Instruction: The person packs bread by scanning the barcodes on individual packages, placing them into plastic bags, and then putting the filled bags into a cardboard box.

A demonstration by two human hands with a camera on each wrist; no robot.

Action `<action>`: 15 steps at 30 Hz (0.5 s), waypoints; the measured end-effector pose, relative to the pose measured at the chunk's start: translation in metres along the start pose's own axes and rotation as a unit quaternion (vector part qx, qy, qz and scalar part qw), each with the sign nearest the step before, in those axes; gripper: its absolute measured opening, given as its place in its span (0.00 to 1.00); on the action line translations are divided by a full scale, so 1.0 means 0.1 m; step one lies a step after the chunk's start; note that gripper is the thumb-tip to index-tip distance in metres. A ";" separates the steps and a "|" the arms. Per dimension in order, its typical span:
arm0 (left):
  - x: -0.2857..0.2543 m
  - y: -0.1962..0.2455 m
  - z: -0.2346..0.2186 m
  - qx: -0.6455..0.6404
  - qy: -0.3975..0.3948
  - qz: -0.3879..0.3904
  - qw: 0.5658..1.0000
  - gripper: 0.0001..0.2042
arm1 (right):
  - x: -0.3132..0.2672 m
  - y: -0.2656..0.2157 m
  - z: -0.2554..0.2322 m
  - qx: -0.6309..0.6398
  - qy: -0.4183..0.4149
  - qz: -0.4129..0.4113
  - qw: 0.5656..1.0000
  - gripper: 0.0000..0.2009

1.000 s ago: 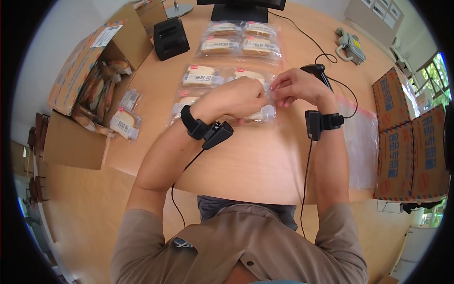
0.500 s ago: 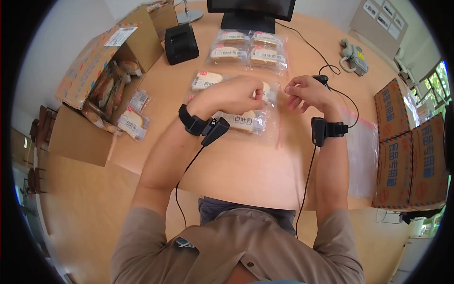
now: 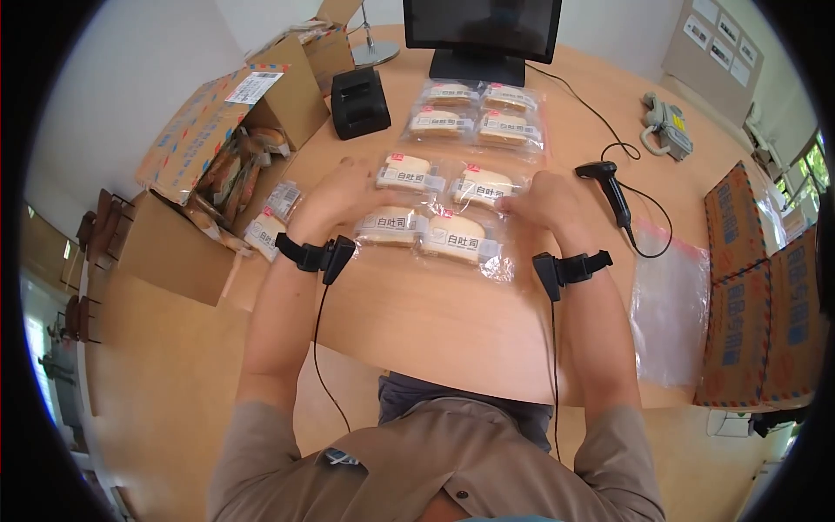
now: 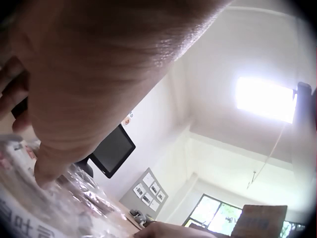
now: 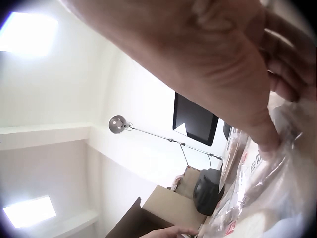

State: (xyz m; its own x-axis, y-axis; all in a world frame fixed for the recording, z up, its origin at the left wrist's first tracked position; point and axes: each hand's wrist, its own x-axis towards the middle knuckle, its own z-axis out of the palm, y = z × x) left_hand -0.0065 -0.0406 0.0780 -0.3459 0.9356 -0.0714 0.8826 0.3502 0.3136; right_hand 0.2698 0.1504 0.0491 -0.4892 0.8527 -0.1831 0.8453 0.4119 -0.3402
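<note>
Front bread packs [image 3: 454,228]: four, two by two under clear plastic, lying on the worktop [image 3: 417,304] between the person's hands; each shows pale sliced bread behind a printed label. They mark the clock's centre, with twelve pointing away from the person.
Left hand [image 3: 335,204]: at nine o'clock, beside the front packs; fingers loosely bent, thumb spread away from them and touching the clear plastic.
Right hand [image 3: 539,204]: at three o'clock, relaxed and unclenched, thumb on the plastic by the pack at one to two o'clock; the tips of the other fingers are partly hidden.
Rear bread packs [image 3: 504,127]: four more in clear plastic, between twelve and one, just in front of the monitor [image 3: 483,30].
Scanner [image 3: 609,191]: black, at three, beyond the right hand, its cable looping over the worktop.
Telephone [image 3: 667,129]: between two and three, near the far edge.
Clear bags [image 3: 670,304]: flat at four, beside stacked brown boxes [image 3: 739,322].
Open carton [image 3: 204,135]: between nine and ten, on its side, with wrapped bread [image 3: 230,170] inside.
Loose packs [image 3: 265,233]: at nine, by the carton's mouth, partly behind the left wrist.
Black machine [image 3: 361,104]: at eleven, near the lamp base [image 3: 376,54].
</note>
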 end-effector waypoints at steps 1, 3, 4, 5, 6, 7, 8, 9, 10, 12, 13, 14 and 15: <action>-0.02 -0.09 0.06 0.002 0.001 -0.003 1.000 0.37 | 0.03 0.01 0.04 0.002 -0.001 -0.003 1.000 0.33; 0.01 -0.28 0.26 0.066 -0.012 -0.095 0.993 0.42 | 0.09 0.04 0.13 -0.008 0.033 -0.036 0.999 0.33; -0.01 -0.25 0.27 0.068 -0.012 -0.096 0.993 0.42 | 0.13 0.07 0.15 -0.007 0.033 -0.037 0.999 0.33; -0.02 -0.19 0.30 0.029 -0.002 -0.109 0.994 0.47 | 0.17 0.10 0.15 0.004 0.003 -0.051 0.999 0.31; -0.02 -0.13 0.33 -0.009 0.009 -0.120 0.993 0.51 | 0.20 0.15 0.17 0.014 -0.025 -0.064 0.998 0.30; -0.01 -0.09 0.36 -0.010 0.008 -0.120 0.993 0.51 | 0.23 0.20 0.21 0.014 -0.025 -0.064 0.998 0.30; 0.00 -0.05 0.37 -0.011 -0.004 -0.105 0.994 0.55 | 0.26 0.24 0.25 0.093 -0.047 -0.064 0.993 0.27; 0.01 -0.04 0.38 -0.012 -0.016 -0.090 0.996 0.59 | 0.29 0.28 0.28 0.171 -0.067 -0.065 0.981 0.25; 0.02 -0.04 0.40 -0.012 -0.015 -0.088 0.996 0.59 | 0.28 0.28 0.28 0.171 -0.065 -0.064 0.981 0.25; 0.09 -0.07 0.46 0.015 0.009 -0.077 0.997 0.65 | 0.25 0.29 0.27 0.356 -0.063 -0.067 0.930 0.22; 0.16 -0.17 0.55 0.016 0.010 -0.074 0.997 0.65 | 0.24 0.30 0.26 0.357 -0.059 -0.066 0.930 0.22; 0.24 -0.33 0.66 -0.025 0.004 -0.064 0.998 0.66 | 0.24 0.31 0.24 0.381 -0.032 -0.055 0.922 0.21; 0.29 -0.41 0.71 -0.065 -0.002 -0.056 0.996 0.66 | 0.25 0.30 0.23 0.404 -0.005 -0.045 0.914 0.21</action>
State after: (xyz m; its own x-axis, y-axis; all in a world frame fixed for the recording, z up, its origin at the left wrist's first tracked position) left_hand -0.0304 -0.0242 -0.0038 -0.4385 0.8913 -0.1156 0.7897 0.4435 0.4239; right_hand 0.2777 0.1766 0.0128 -0.5547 0.8223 -0.1270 0.3683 0.1058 -0.9236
